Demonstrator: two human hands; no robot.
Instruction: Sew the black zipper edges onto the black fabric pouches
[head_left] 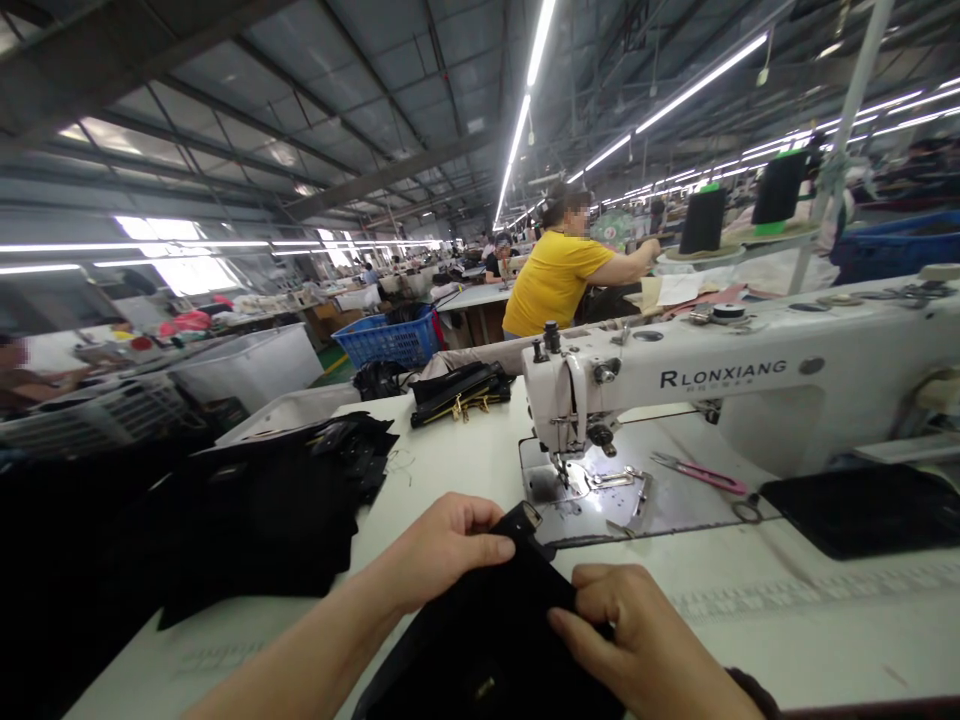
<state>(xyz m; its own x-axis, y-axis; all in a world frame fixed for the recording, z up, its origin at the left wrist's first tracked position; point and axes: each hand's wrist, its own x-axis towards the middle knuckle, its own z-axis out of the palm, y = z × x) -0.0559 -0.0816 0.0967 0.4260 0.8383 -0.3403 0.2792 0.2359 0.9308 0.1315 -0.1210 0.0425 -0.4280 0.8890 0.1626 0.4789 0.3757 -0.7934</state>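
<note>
A black fabric piece (495, 630) is held up over the table's front edge, with a small gold-coloured mark low on its face. My left hand (454, 545) pinches its upper edge between thumb and fingers, beside a rolled corner. On the right side, my right hand (622, 625) grips the same piece, its fingers curled round the edge. Just beyond the fabric stands a white sewing machine (675, 370); its needle and presser foot (561, 470) are a short way past the held corner, apart from it.
Pink-handled snips (701, 472) lie on the machine bed, and a black flat piece (862, 508) sits to the right. Black fabric pieces (262, 510) are heaped at left. Black pouches with gold clasps (461, 392) lie behind. A person in yellow (559, 270) works beyond.
</note>
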